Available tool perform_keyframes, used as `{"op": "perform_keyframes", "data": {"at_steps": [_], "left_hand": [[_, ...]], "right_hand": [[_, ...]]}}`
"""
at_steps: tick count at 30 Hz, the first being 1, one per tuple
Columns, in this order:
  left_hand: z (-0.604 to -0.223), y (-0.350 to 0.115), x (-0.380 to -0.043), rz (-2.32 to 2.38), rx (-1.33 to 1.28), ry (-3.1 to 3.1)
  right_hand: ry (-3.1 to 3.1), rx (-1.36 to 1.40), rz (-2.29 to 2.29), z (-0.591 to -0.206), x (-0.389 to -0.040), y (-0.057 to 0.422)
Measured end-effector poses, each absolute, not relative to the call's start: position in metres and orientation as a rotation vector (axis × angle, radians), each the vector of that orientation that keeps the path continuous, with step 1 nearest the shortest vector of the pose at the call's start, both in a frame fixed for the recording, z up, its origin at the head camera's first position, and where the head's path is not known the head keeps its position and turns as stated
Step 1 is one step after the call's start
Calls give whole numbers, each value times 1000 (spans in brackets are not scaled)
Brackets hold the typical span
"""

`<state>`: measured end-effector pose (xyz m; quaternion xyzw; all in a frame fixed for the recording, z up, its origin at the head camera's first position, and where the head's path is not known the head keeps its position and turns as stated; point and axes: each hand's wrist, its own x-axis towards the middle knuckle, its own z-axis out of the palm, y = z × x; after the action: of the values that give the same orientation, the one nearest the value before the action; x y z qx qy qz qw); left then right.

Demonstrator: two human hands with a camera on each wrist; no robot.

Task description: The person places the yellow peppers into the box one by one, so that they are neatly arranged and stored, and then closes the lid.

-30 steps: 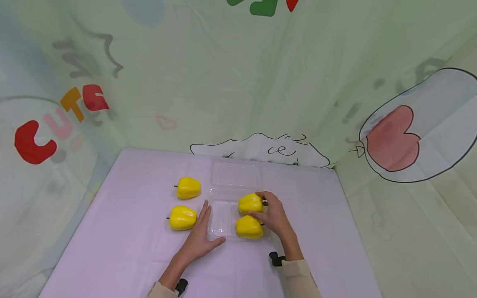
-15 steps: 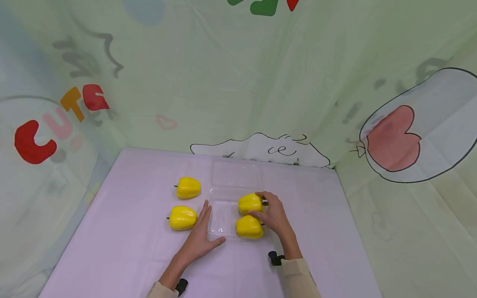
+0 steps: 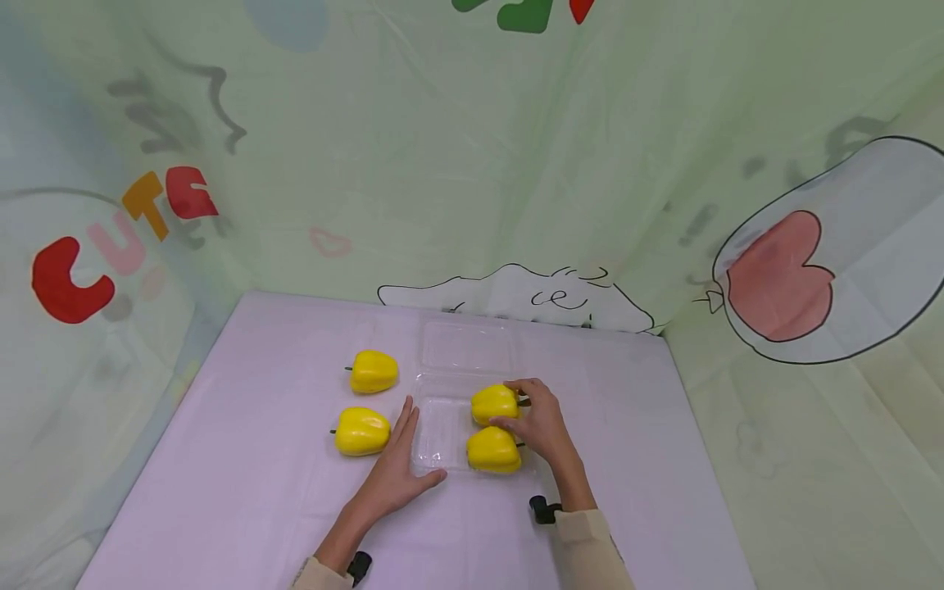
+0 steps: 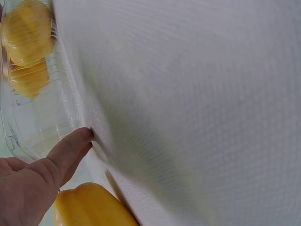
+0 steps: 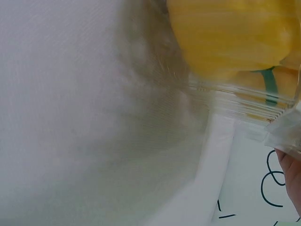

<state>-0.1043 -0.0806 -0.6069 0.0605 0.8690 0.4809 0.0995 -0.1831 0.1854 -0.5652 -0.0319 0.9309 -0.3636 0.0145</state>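
Note:
A clear plastic box (image 3: 440,438) lies with its lid folded back. Two yellow bell peppers sit side by side in its right half, a far one (image 3: 492,405) and a near one (image 3: 492,451). My right hand (image 3: 544,422) holds the far pepper, fingers over its stem end and thumb between the two. In the right wrist view, the box wall (image 5: 244,106) covers part of the peppers. My left hand (image 3: 398,479), fingers straight, rests along the box's left edge. In the left wrist view, its fingertips (image 4: 84,134) touch the box's side.
Two more yellow bell peppers lie left of the box, one farther back (image 3: 374,372) and one (image 3: 363,432) close beside my left fingers. Behind the box lies its transparent lid (image 3: 468,346). A printed cloth backdrop (image 3: 442,164) rises behind the white-covered table (image 3: 627,410).

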Motion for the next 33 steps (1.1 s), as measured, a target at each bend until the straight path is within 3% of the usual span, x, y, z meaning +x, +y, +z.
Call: {"op": "perform_keyframes", "data": {"at_steps": [33], "left_hand": [[-608, -81, -104, 1436, 182, 2572]], "right_hand": [[2898, -124, -1090, -567, -186, 185]]}}
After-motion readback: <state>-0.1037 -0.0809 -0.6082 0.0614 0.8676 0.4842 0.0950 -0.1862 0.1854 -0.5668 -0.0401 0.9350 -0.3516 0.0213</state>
